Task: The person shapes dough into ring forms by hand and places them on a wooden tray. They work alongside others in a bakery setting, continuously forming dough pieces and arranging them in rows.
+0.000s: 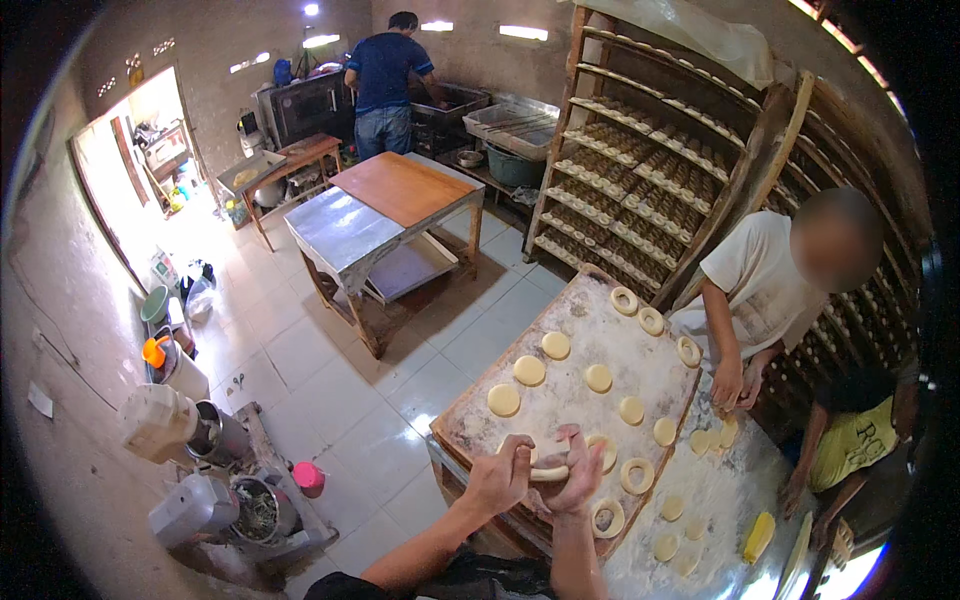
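Observation:
Above the near edge of a floured wooden board [590,320], I hold a pale dough ring [549,474] between both hands. My left hand [503,476] is closed round its left side, thumb on top. My right hand [580,474] grips its right side, some fingers raised and partly hiding the ring. Flat dough rounds, one of them a disc [529,370], lie spread over the board beyond my hands. Shaped rings lie along the board's right side, among them a ring [637,476] and a nearer ring [607,518] beside my right wrist.
A floury metal table [640,545] with dough pieces and a yellow packet [759,537] adjoins the board. Across it a co-worker in white [740,270] handles dough; another person wears yellow [855,445]. Racks [640,170] hold filled trays. Mixers [200,505] stand left; a low table [400,190] stands ahead.

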Demonstrator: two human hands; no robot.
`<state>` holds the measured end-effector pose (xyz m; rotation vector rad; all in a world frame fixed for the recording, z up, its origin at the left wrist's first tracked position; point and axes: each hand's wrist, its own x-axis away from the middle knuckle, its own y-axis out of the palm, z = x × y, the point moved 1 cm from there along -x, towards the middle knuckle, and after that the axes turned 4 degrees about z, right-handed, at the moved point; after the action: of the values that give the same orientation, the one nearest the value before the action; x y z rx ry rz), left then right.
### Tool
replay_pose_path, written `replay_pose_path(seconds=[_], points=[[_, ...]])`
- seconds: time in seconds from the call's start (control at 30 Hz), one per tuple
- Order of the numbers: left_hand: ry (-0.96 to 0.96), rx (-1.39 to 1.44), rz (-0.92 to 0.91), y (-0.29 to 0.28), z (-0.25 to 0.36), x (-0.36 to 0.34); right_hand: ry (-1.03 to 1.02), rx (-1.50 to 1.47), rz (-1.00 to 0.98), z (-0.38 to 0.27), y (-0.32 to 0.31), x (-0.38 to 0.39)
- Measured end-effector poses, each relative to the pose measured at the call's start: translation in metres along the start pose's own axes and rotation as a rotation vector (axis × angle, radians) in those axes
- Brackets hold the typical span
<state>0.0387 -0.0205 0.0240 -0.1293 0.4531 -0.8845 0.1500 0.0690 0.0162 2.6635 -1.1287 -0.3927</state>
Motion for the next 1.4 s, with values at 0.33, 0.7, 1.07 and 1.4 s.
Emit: replay_pose_path(seconds=[0.33, 0.7, 1.07, 1.4], points=[[-0.082, -0.281, -0.069, -0.015, -0.023, -0.029, -0.125, 0.241, -0.193, 0.031, 0.013, -0.044], [-0.312, -0.190, 0.043, -0.032, -0.050, -0.073, 0.459, 0.264, 0.003, 0.036, 0.019, -0.093], [-0.301, -0.859, -0.224, -0.068, -0.093, -0.077, 0.290, 1.436, -0.093, 0.038, 0.032, -0.106], [-0.223, -0.831, -0.226, -0.060, -0.100, -0.081, 0.321, 1.498, 0.036, 0.039, 0.030, -0.108]])
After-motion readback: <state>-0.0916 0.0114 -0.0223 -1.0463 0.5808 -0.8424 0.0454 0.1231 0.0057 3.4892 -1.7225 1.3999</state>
